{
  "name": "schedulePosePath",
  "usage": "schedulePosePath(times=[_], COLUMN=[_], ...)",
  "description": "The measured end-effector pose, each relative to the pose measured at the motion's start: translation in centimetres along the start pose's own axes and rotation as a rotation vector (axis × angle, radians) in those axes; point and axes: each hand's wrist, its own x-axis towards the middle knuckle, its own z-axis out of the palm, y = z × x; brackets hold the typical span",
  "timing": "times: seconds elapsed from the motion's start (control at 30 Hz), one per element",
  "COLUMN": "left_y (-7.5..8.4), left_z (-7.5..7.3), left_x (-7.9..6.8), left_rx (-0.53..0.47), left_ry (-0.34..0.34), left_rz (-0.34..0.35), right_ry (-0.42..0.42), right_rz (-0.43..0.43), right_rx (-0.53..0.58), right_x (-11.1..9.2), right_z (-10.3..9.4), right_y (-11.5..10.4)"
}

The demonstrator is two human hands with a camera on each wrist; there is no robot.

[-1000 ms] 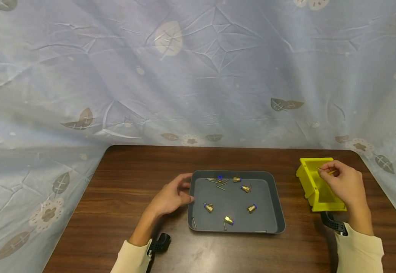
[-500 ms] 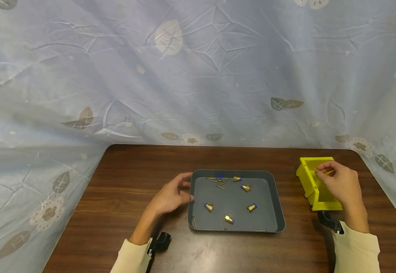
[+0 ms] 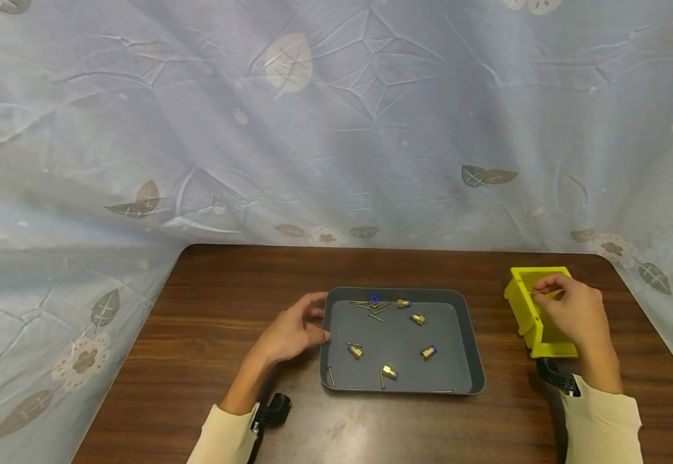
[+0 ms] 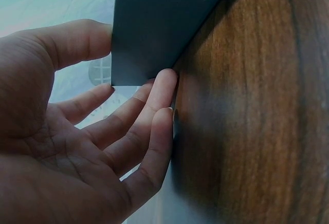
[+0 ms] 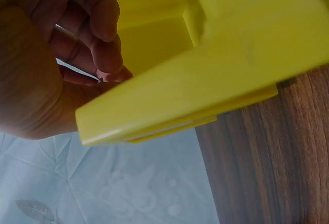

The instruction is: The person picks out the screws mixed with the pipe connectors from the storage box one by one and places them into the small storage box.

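My right hand (image 3: 574, 314) is over the yellow bin (image 3: 534, 322). Its thumb and forefinger pinch a thin nail, whose small head (image 5: 99, 81) shows between the fingers in the right wrist view; the rest of it is hidden. My left hand (image 3: 290, 330) touches the left end of the grey tray (image 3: 394, 345), thumb at the rim and relaxed fingers by the outer wall, as the left wrist view shows. In the tray lie several brass fittings with blue collars, such as this fitting (image 3: 428, 352), and several loose thin nails, one nail (image 3: 443, 391) along the front wall.
Both containers stand on a dark wooden table (image 3: 226, 303), the bin near its right edge. A patterned cloth (image 3: 336, 129) hangs behind the table. Between tray and bin runs a strip of bare tabletop (image 3: 498, 361).
My right hand has shifted slightly left and deeper over the bin, with the nail still pinched. The left hand and the tray have stayed put.
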Motion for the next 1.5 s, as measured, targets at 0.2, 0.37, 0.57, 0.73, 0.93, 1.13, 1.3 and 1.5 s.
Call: schedulePosePath(times=[0.2,0.37,0.57,0.73,0.93,1.13,1.3,1.5], left_y=[0.02,-0.03,-0.01,-0.04,-0.05,0.0,-0.01,-0.07], left_z=[0.02,0.01,-0.01,0.01,0.01,-0.05,-0.1,-0.07], left_x=[0.04,0.04,0.0,0.01,0.03,0.07,0.11,0.05], left_rx=[0.011,0.017,0.015,0.009,0.001,-0.001,0.0,0.003], left_ry=[0.004,0.004,0.006,0.004,-0.005,-0.007,-0.004,-0.005], left_rz=[0.002,0.004,0.002,0.001,0.007,0.003,0.001,0.006], right_ry=[-0.004,-0.007,0.003,-0.007,0.001,0.016,0.019,0.021], right_rz=[0.003,0.007,0.003,0.016,0.018,0.023,0.034,0.033], right_rx=[0.005,0.002,0.004,0.008,0.002,0.001,-0.003,-0.001], right_x=[0.0,0.1,0.12,0.08,0.08,0.11,0.08,0.02], right_z=[0.05,0.05,-0.03,-0.04,0.1,0.24,0.24,0.2], right_y=[-0.11,-0.2,-0.27,-0.31,-0.21,-0.17,-0.21,-0.3])
